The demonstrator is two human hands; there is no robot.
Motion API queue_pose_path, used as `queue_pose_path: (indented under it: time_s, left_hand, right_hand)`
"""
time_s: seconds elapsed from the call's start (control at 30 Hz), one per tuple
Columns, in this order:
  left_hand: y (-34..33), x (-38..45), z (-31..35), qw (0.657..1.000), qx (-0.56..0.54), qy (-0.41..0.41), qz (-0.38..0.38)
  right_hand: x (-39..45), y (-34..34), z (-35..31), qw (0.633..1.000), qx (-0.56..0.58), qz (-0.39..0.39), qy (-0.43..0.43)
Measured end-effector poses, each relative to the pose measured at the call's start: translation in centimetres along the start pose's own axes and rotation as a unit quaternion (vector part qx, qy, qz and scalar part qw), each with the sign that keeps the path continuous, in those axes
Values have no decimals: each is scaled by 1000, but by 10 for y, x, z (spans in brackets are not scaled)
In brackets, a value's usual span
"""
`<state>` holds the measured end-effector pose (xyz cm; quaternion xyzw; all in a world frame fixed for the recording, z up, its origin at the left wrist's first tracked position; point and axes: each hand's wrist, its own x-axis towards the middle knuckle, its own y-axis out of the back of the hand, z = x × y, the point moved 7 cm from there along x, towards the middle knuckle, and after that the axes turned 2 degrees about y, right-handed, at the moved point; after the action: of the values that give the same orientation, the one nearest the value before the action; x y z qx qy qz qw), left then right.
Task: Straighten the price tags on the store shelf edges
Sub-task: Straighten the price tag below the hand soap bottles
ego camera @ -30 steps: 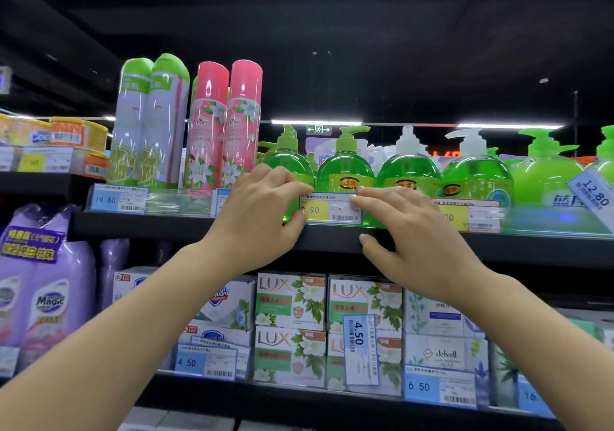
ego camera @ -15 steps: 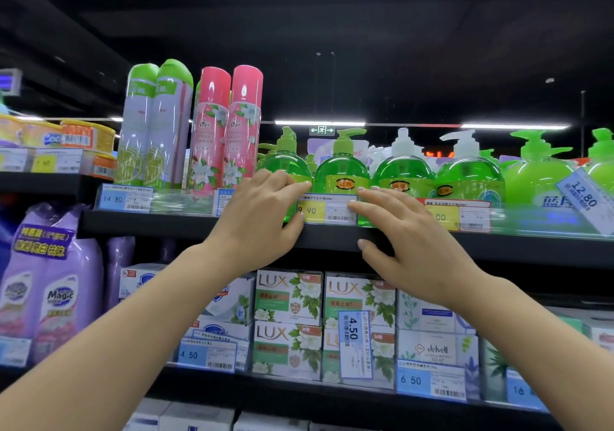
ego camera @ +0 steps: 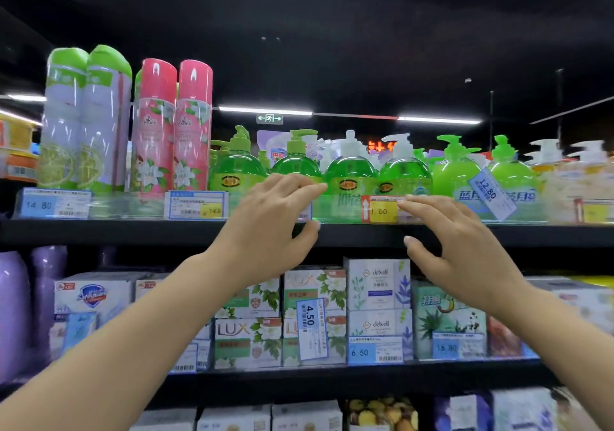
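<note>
On the upper shelf edge [ego camera: 133, 231], my left hand [ego camera: 275, 224] covers the middle price tag [ego camera: 304, 215], fingers over its top and thumb under its bottom; only its barcode corner shows. My right hand [ego camera: 455, 241] is spread, its fingertips touching the right end of a red-and-yellow price tag [ego camera: 382, 211], thumb apart below on the black shelf front. Further right a blue 12.80 tag [ego camera: 491, 194] hangs tilted. On the lower shelf edge a 4.50 tag [ego camera: 310, 329] stands on end. The 14.80 tag [ego camera: 53, 204] and the 6.50 tag [ego camera: 373, 351] sit level.
Green pump soap bottles [ego camera: 350, 174] stand right behind the tags, and tall spray cans [ego camera: 172, 124] stand at the left. Boxed soaps [ego camera: 249, 341] fill the lower shelf, with purple bottles [ego camera: 20, 307] at far left. Another shelf with boxes [ego camera: 299, 417] shows below.
My right hand has slid right, off the middle tag onto the red-and-yellow tag. My left hand stays on the middle tag. The view has shifted to the right.
</note>
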<state>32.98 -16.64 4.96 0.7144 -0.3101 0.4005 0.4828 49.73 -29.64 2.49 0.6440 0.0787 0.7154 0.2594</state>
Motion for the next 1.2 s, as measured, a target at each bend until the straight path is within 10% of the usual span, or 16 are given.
queue_pose_path:
  time_s: [1.2]
  left_hand:
    - [-135,109,193,998,4,40,-38]
  right_hand:
    - [-62,55,207,997,24,-65,32]
